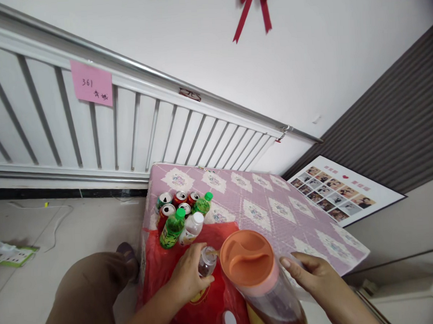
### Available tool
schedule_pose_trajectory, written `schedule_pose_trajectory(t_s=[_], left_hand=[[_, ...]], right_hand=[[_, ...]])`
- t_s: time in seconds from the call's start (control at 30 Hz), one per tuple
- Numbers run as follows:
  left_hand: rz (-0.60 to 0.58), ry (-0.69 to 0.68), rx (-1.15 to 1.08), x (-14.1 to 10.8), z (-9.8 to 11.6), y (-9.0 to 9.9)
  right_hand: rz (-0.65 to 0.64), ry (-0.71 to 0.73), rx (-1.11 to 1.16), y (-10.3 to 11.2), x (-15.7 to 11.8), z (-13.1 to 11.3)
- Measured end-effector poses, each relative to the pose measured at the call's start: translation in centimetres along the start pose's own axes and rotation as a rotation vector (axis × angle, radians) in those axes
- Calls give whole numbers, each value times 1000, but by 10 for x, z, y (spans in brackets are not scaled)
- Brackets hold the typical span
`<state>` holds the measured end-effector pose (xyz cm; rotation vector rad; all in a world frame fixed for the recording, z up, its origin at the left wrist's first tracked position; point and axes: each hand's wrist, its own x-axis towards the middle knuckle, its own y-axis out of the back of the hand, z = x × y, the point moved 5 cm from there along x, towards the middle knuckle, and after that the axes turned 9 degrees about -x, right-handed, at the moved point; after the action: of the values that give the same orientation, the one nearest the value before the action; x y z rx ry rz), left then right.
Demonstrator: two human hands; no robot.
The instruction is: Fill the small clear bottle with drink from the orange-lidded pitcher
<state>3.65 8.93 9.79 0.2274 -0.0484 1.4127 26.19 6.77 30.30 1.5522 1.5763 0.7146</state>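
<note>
My left hand (191,274) is wrapped round a small clear bottle (207,262) with an uncapped mouth and dark liquid inside. With my right hand (314,274) I grip the handle of a clear pitcher (278,304). The pitcher, holding brown liquid, tilts left under its orange lid (247,258). Its spout meets the bottle's mouth, where a thin brownish stream seems to run. Below them a white cap (229,322) lies on a red plastic bag (212,302).
Several opened drink cans (167,210), two green-capped bottles (172,228) and a white-capped bottle (192,228) stand together on a purple quilted cover (240,199). Behind is a white radiator (134,123). A photo board (344,189) leans at right; a power strip (13,254) lies on the floor.
</note>
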Motion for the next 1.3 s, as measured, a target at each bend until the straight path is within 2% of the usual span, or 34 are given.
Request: schedule_pose_trajectory(t_s=[0.7,1.3], left_hand=[[14,-8,-3,0,1,1],[9,-18,3,0,-1,-1]], right_hand=[[5,17,-5,-1,0,-8],[-24,24,-33,-7,2,3]])
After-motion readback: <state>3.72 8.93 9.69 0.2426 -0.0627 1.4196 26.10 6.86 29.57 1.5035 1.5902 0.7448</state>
